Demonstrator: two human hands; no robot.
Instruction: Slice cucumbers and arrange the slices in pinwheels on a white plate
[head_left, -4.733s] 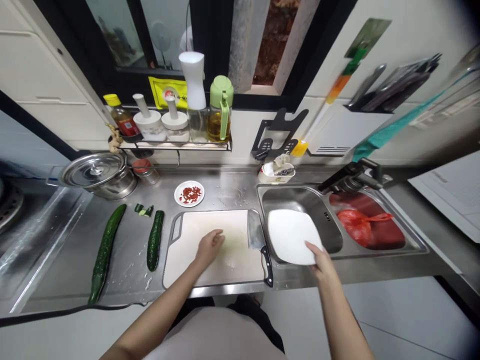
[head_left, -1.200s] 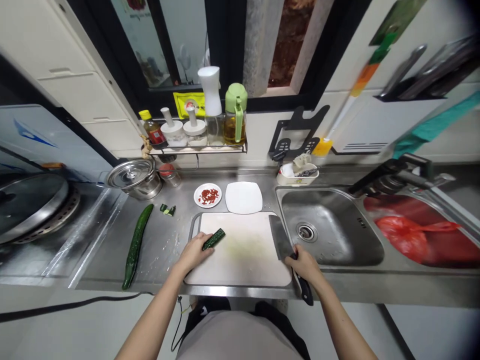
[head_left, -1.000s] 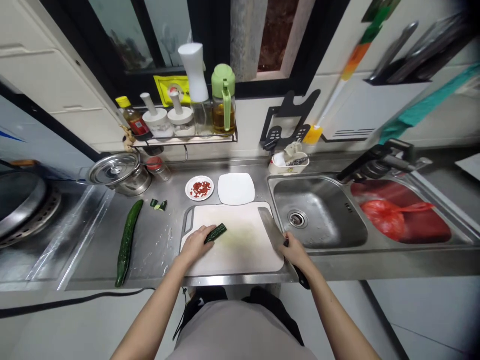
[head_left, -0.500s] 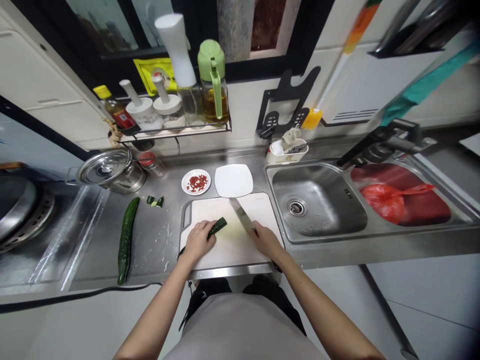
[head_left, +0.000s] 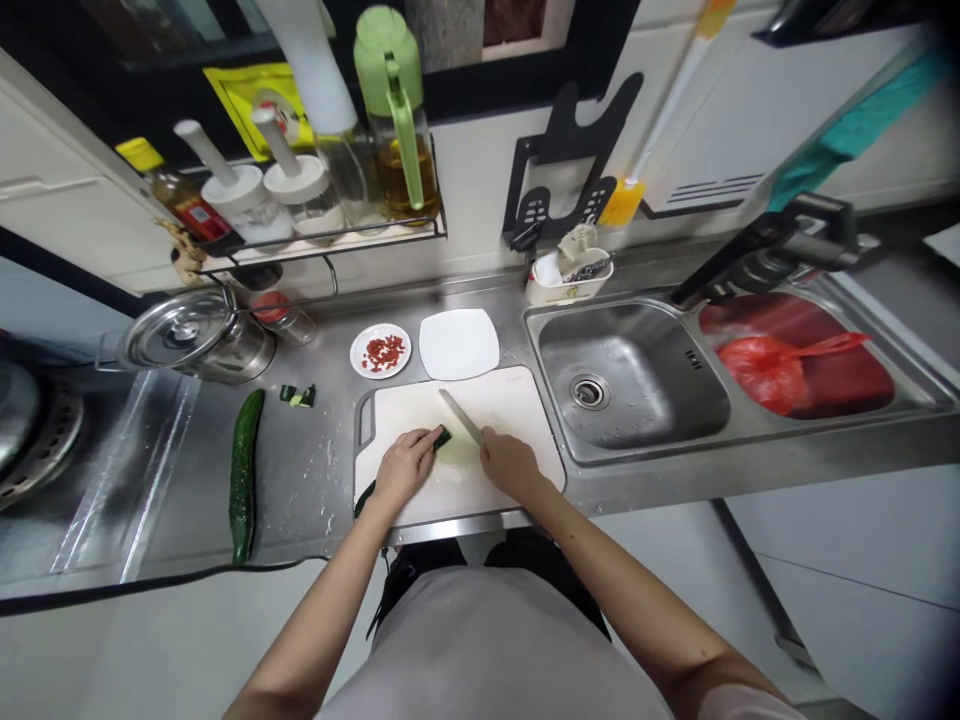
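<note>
On the white cutting board, my left hand is closed over a dark green cucumber. Its cut end sticks out past my fingertips, and another bit shows by my wrist; the middle is hidden under the hand. My right hand grips a kitchen knife by its handle. The blade points away and to the left, just right of the cucumber's end. A whole cucumber lies on the counter at the left, with several small cucumber pieces above and to its right.
Behind the board stand a small plate of chopped red bits and a white square plate. A steel sink is at the right, with a red plastic bag in its second basin. A lidded pot stands at the back left.
The knife has come left, closer to the cucumber, and its blade now stands more edge-on. My left hand has slid toward the cucumber's cut end. The camera view has shifted a little.
</note>
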